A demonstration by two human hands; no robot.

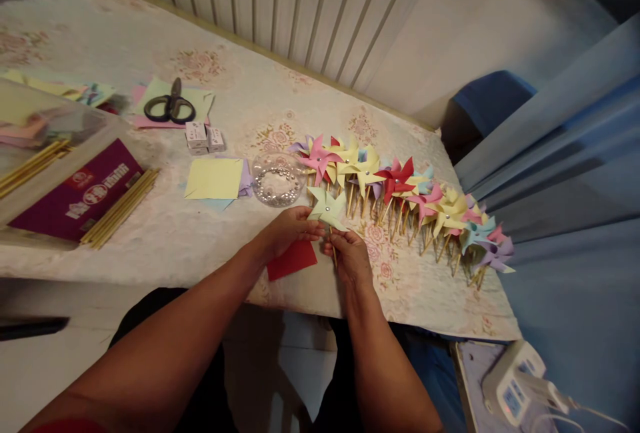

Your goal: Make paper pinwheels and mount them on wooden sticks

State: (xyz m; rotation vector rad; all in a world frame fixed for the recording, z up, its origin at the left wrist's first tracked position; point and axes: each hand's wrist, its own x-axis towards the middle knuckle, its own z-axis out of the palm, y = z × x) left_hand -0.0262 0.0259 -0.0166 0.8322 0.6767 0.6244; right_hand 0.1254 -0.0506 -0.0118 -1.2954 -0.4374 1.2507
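Note:
A pale green paper pinwheel (329, 207) with a silver pin at its centre is held up over the near edge of the table. My right hand (353, 256) is closed round its thin stick, just below the vanes. At the lower left vane, my left hand (293, 229) has its thumb and fingertips on the paper. A red paper square (293, 261) lies on the cloth under my hands. Close behind my left hand sits a clear round dish (278, 179) of small silver pins. Finished-looking pinwheels (397, 179) in several colours lie in a row to the right.
Yellow paper squares (213, 178), small white boxes (196, 137) and black scissors (173, 107) on coloured paper lie left of centre. Further left are a clear bin (107, 146) and bundled sticks (120, 209). A power strip (515, 379) sits at lower right, by a blue curtain (565, 219).

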